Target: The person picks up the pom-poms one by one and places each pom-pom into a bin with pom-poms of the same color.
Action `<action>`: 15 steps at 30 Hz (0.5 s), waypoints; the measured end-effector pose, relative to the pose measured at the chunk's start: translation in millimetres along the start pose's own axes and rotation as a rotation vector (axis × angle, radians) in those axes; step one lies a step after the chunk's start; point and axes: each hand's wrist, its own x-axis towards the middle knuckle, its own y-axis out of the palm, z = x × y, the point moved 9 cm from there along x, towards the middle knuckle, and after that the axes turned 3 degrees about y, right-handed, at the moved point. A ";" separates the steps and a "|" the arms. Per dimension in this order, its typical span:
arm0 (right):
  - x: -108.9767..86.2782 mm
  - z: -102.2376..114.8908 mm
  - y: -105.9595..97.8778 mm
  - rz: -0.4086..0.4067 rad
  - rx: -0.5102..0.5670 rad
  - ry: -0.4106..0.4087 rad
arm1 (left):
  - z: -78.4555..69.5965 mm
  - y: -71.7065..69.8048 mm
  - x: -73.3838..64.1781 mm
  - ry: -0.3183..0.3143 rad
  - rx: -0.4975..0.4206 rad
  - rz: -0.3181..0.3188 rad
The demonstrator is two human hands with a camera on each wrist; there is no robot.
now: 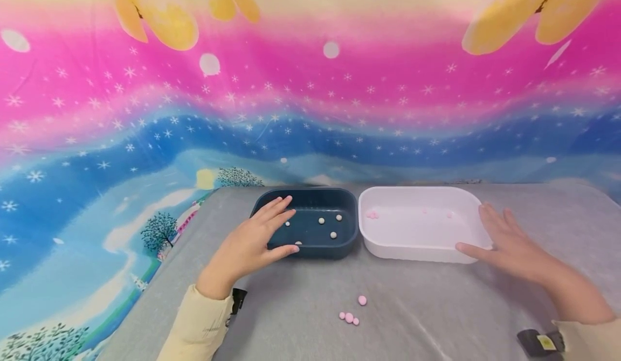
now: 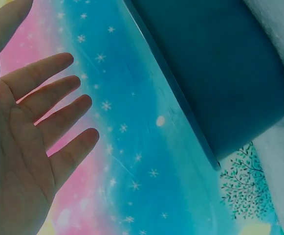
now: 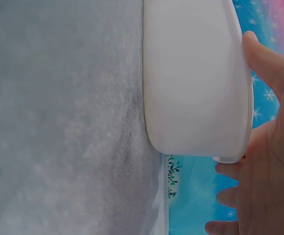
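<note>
Fabric backdrop (image 1: 310, 81) with pink and blue bands and white snowflakes hangs beyond all the fingertips. Grey, soft-looking cloth (image 1: 436, 307) spreads beneath both hands. A white, rounded rectangular tray (image 1: 412, 253) sits between the two hands' fingers; a smaller navy-blue, rounded rectangular tray (image 1: 330, 252) stands just beside it, under the left fingers. The right hand (image 1: 516, 250) has its fingers extended, thumb held wide, at the white tray's right end, thumb against the rim. The left hand (image 1: 245, 242) spreads straight, empty fingers above the navy tray's left end. Four round pink balls (image 1: 349, 318) lie on the cloth, between the hands and nearer the person than either thumb, three in a row and one apart. Cream-white round balls (image 1: 333, 235) dot the navy tray, mostly right of the left fingertips. Tiny pale-pink beads (image 1: 372, 215) cluster in the white tray well apart from the right fingers, two others nearer them.
</note>
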 end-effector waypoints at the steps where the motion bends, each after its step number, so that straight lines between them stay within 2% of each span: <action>1: 0.1 -0.1 0.0 0.000 0.000 0.000 | -2.4 -0.4 0.5 0.011 0.003 -0.006; 7: 0.0 -0.6 0.2 -0.006 0.000 0.000 | -16.1 -0.3 2.3 0.069 0.028 -0.030; 15: -0.9 0.4 0.0 -0.012 -0.004 -0.001 | -26.8 1.9 2.0 0.107 0.062 -0.033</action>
